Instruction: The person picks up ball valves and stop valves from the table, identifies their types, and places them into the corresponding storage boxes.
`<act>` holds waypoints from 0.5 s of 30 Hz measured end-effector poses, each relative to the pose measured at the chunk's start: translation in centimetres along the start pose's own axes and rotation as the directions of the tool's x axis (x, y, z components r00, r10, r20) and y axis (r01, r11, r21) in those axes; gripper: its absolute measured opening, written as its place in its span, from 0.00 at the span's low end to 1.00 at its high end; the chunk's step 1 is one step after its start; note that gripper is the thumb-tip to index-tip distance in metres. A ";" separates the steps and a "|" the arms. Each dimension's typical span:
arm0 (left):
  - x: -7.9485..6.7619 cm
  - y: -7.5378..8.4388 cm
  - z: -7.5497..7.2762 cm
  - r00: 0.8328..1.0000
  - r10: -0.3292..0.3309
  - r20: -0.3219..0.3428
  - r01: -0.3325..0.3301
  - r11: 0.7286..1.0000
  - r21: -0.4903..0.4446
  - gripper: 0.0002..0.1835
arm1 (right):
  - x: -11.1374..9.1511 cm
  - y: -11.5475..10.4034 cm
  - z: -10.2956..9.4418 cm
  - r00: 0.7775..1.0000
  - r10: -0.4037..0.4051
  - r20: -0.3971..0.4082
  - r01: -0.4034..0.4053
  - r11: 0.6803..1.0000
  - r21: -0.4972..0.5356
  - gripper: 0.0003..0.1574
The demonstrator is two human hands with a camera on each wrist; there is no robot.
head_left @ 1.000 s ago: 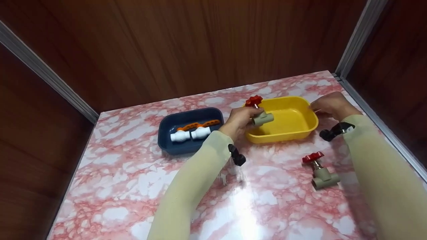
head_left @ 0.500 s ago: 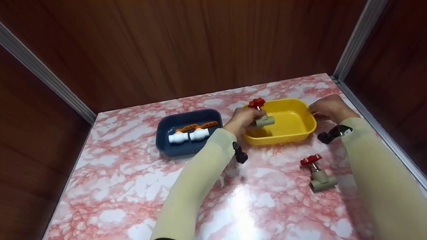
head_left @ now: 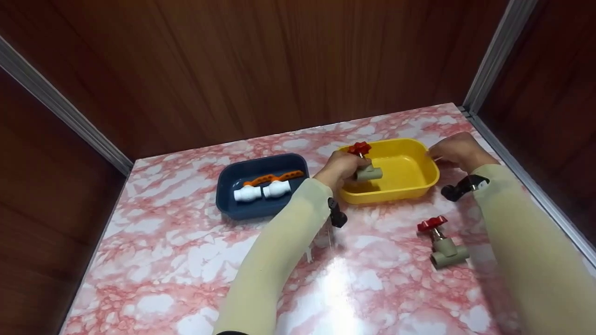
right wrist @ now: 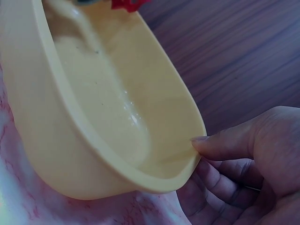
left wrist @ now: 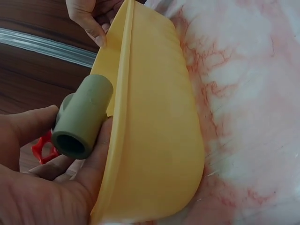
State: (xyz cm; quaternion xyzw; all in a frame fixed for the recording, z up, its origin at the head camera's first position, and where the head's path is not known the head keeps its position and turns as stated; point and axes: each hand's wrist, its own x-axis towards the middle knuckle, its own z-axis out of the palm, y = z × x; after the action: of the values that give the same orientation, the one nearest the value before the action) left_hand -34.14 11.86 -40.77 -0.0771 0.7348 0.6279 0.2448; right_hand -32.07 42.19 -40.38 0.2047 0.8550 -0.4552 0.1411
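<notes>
A grey-green pipe valve (head_left: 369,173) with a red handwheel (head_left: 359,148) is in my left hand (head_left: 342,166). The hand holds it inside the left end of the yellow tub (head_left: 389,195). In the left wrist view, the thumb and fingers are around the valve body (left wrist: 86,112), and the fingers lie against the tub's rim. At the tub's other end, my right hand (head_left: 458,151) pinches the rim. The right wrist view shows that thumb (right wrist: 220,143) on the rim's inner side and the fingers curled outside and below.
A dark blue tub (head_left: 237,213) left of the yellow one holds two white valves (head_left: 262,191) with orange handles (head_left: 273,177). Another grey-green valve (head_left: 448,253) with a red handwheel lies on the marbled table (head_left: 177,260), near the right forearm. Wood-patterned panels (head_left: 279,70) enclose the back and sides.
My left hand has lowered the valve slightly into the yellow tub. The right hand keeps its grip on the rim. The head view has shifted a little.
</notes>
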 end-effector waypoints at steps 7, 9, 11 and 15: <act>-0.2 0.2 0.9 0.996 -0.039 -0.082 0.048 0.992 0.118 0.17 | 0.1 -0.1 0.2 1.000 -0.006 -0.004 0.006 1.000 0.005 0.42; -0.4 0.4 1.2 0.991 -0.051 -0.121 0.070 0.984 0.163 0.20 | 0.0 -0.1 0.1 1.000 -0.004 0.000 0.004 1.000 0.011 0.42; -0.3 0.5 1.5 0.987 -0.058 -0.153 0.089 0.975 0.203 0.22 | 0.0 -0.1 0.0 1.000 0.000 0.009 0.000 1.000 0.013 0.43; 1.9 -0.1 1.8 0.987 -0.061 -0.149 0.098 0.962 0.256 0.15 | 0.0 0.0 -0.2 1.000 0.010 0.010 -0.011 1.000 0.008 0.43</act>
State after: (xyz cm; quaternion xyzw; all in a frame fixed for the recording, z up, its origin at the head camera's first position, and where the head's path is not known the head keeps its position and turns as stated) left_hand -35.31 13.96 -41.88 -0.1172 0.8231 0.5075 0.2262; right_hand -32.05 42.32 -40.26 0.2074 0.8513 -0.4590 0.1470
